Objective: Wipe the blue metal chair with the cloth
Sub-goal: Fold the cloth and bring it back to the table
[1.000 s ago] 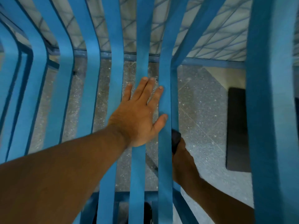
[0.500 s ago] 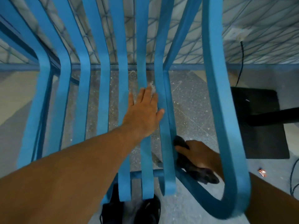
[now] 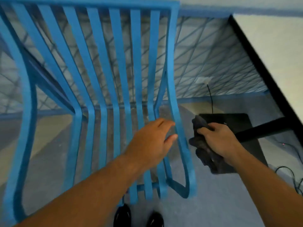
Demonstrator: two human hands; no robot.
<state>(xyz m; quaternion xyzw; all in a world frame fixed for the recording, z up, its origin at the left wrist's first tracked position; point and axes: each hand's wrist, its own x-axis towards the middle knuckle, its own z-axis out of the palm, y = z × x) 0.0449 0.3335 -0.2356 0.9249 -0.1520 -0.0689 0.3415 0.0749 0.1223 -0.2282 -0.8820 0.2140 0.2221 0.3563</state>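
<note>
The blue metal chair (image 3: 105, 79) fills the left and middle of the view, its slats curving from backrest down to seat. My left hand (image 3: 152, 141) hovers over the seat's right slats, fingers loosely bent toward the outer right rail, holding nothing. My right hand (image 3: 218, 141) is just to the right of that rail and grips a crumpled dark grey cloth (image 3: 200, 145). The cloth sits a little apart from the rail.
A black table edge (image 3: 262, 66) and its black leg (image 3: 262, 130) cross at the right above a black floor plate (image 3: 237, 122). Cables (image 3: 211, 97) run along the floor at right. My black shoes (image 3: 139, 217) stand below the seat's front edge.
The view pulled back and up. My right hand with the cloth came out from under the seat to the right of the outer rail. My left hand lifted off the slats and shifted right.
</note>
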